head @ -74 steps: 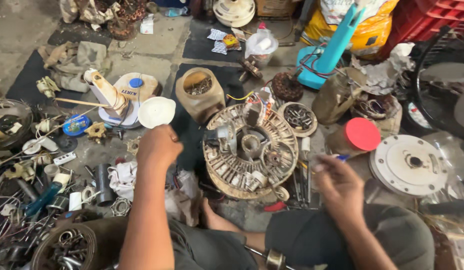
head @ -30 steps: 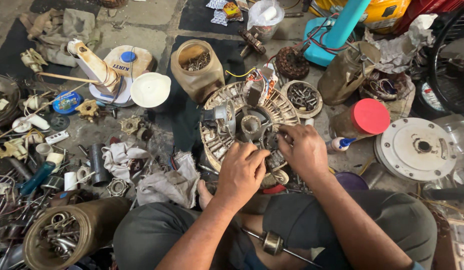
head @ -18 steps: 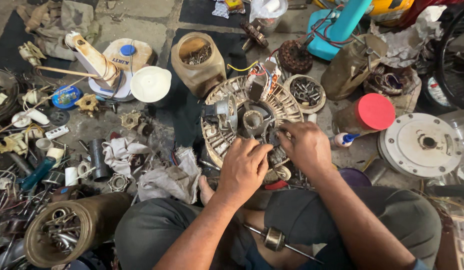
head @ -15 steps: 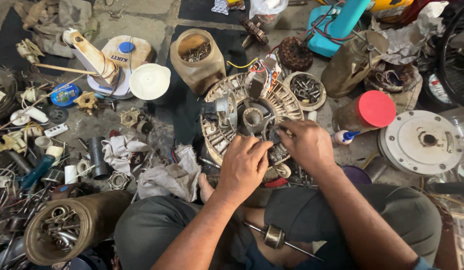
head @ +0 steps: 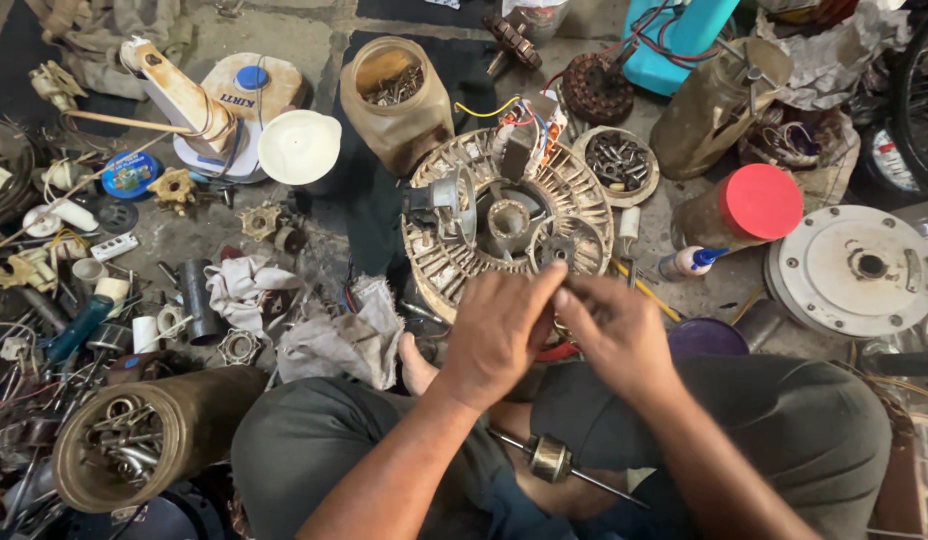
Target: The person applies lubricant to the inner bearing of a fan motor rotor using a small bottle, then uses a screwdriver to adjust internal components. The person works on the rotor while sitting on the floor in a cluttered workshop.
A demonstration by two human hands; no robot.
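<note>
So the main thing here is a round, ribbed metal motor housing (head: 504, 225) lying flat on the floor, dull grey-beige, with slotted fins all round the rim and a hub in the centre. It has a small bundle of coloured wires at its far edge.

Both hands meet right over its near edge. The left hand (head: 499, 335) is curled, fingers bent in and the thumb pointing up toward the housing. The right hand (head: 614, 330) is curled too, fingertips pressed against the left hand's. They look pinched together on something small, but it's hidden between the fingers, so I can't tell what it is or even whether anything is held.

Below the hands, on the person's lap, there's a thin steel shaft with a brass-coloured collar (head: 551, 458).

Just left of the left hand is a crumpled, grimy grey rag (head: 349, 335). Further out that way there's a rusty-looking can full of metal rings and scrap (head: 119, 455).

To the right of the right hand is a brownish jar with a smooth red lid (head: 749, 205), and beyond it a flat round metal plate (head: 852, 270).

Past the housing sits a cloudy plastic jar of screws (head: 396, 95).
</note>
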